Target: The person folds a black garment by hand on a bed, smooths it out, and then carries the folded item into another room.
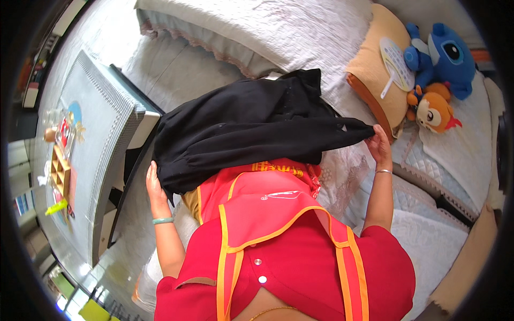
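A black long-sleeved garment (241,116), with small buttons along one part, lies spread across my lap and over towards the bed. My right hand (379,146) pinches the end of its sleeve (337,130) and draws it out to the right. At the garment's left end, my left hand (156,188) rests against the bunched cloth with its fingers extended. The thumb side is hidden, so a grip there cannot be made out. Beneath the garment shows the red apron (269,188) with yellow edging that I wear.
Left stands a table (108,132) under a grey cloth, bearing a wooden compartment box (60,170) and a yellow marker (56,207). A white-quilted bed (257,28) lies ahead. On the right are a tan cushion (371,60), a hand fan (395,64), a blue plush toy (451,60) and an orange plush toy (431,112).
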`<state>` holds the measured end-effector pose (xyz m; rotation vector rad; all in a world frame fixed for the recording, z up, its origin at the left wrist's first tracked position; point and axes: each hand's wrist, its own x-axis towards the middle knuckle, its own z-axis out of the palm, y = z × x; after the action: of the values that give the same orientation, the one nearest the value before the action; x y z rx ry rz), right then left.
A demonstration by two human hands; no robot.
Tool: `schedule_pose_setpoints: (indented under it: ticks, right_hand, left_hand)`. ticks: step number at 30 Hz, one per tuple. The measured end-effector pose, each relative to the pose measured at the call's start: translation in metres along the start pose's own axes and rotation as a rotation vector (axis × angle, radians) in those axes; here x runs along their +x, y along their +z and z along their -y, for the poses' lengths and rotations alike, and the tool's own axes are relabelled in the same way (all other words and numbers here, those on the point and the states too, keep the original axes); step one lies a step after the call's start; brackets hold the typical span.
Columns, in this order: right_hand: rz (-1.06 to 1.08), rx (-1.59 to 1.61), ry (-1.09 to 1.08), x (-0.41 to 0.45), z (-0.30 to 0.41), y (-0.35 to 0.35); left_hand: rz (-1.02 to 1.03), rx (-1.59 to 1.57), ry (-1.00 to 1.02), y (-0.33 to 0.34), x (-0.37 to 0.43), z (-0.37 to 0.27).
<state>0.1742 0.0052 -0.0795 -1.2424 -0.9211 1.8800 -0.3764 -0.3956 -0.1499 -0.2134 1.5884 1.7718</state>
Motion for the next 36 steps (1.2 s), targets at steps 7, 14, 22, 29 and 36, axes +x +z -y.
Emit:
schedule_pose_setpoints:
  ticks: [7,14,22,29,36]
  right_hand:
    - [-0.041,-0.055,0.013,-0.013,0.002,0.005]
    - [-0.074,-0.048,-0.143,-0.003,0.003,0.004]
    - [-0.197,0.108,-0.159,-0.005,0.007,-0.015]
    - [-0.158,0.055,-0.063,-0.025,-0.006,-0.029]
    - [-0.518,0.156,-0.193,-0.04,0.015,-0.021]
  left_hand:
    - [0.017,0.056,-0.021,0.014,0.008,-0.001]
    - [0.026,0.002,-0.014,0.005,0.002,0.0]
    - [0.034,-0.063,0.009,0.014,-0.007,0.007]
    - [0.035,-0.058,-0.026,0.02,-0.024,0.002]
    - [0.259,-0.038,-0.086,0.038,-0.05,-0.017]
